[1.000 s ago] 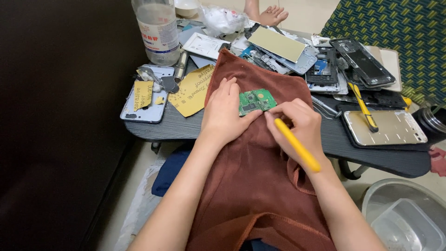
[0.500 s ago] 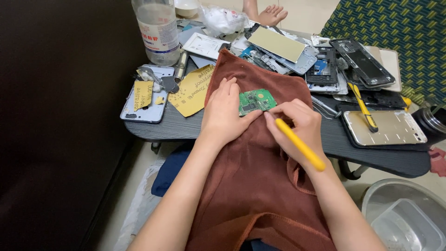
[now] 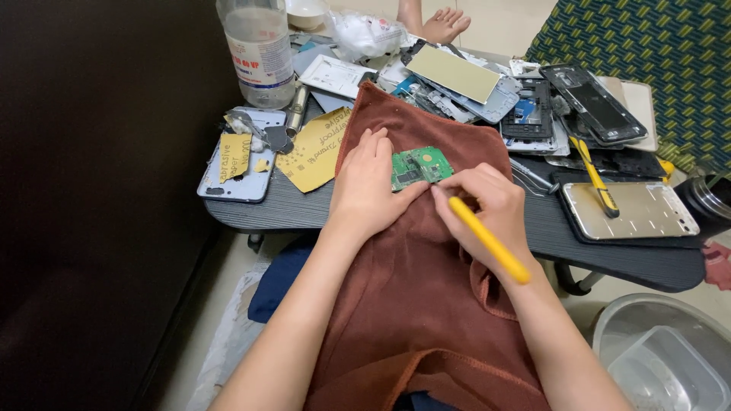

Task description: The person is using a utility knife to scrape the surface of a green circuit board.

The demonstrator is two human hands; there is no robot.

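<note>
left hand (image 3: 371,183) steadies circuit board (image 3: 420,167); right hand (image 3: 487,209) grips yellow tool (image 3: 489,240).

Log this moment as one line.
left hand: pinning green circuit board | right hand: holding yellow tool at board edge | surface: brown cloth on table

Lighting, my head view: soft, even indoor light, moderately bright over the table (image 3: 457,228). Left side falls into deep shadow, near black. Mild glare on the clear bottle (image 3: 259,53) and on the gold phone back (image 3: 647,209). Shadows under my hands faint. Focus sharp at centre; slight wide-angle stretch at edges.
</note>
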